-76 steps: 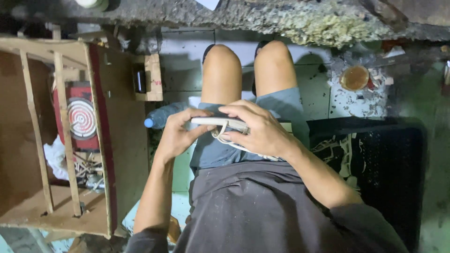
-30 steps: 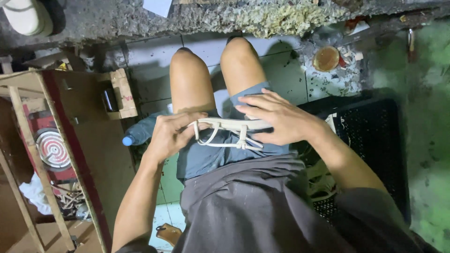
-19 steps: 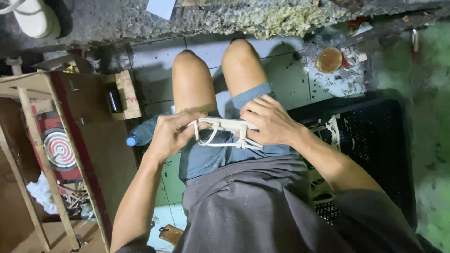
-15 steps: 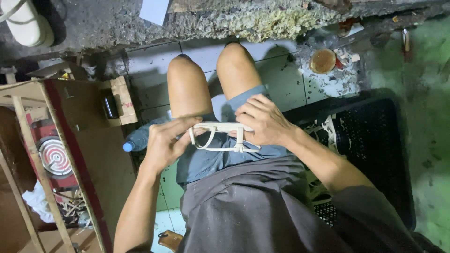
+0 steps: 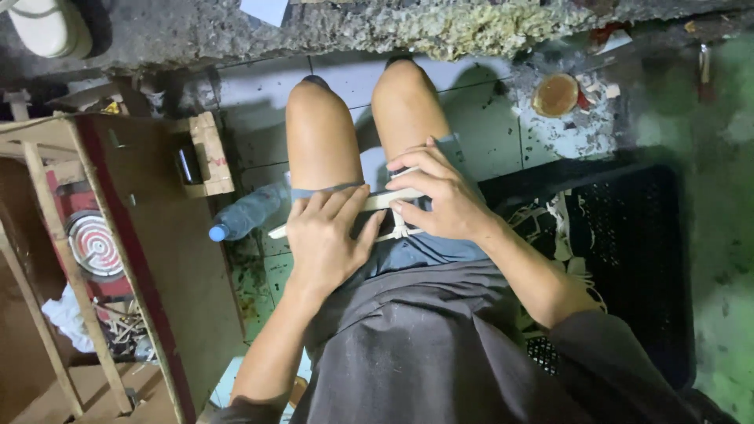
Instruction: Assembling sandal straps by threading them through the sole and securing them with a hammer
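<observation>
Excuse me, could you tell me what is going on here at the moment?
A seated person holds a small pale frame of thin sticks on their lap with both bare hands. The left hand lies flat over its left part, while the right hand pinches the right part between its fingers. A plastic bottle with a blue cap lies on the tiled floor by the left knee, a wooden shelf unit stands at the left, and a black crate sits at the right.

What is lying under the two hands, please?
Under the left hand and right hand lies a pale wooden stick piece on the blue shorts. Its middle is covered by the fingers.
</observation>
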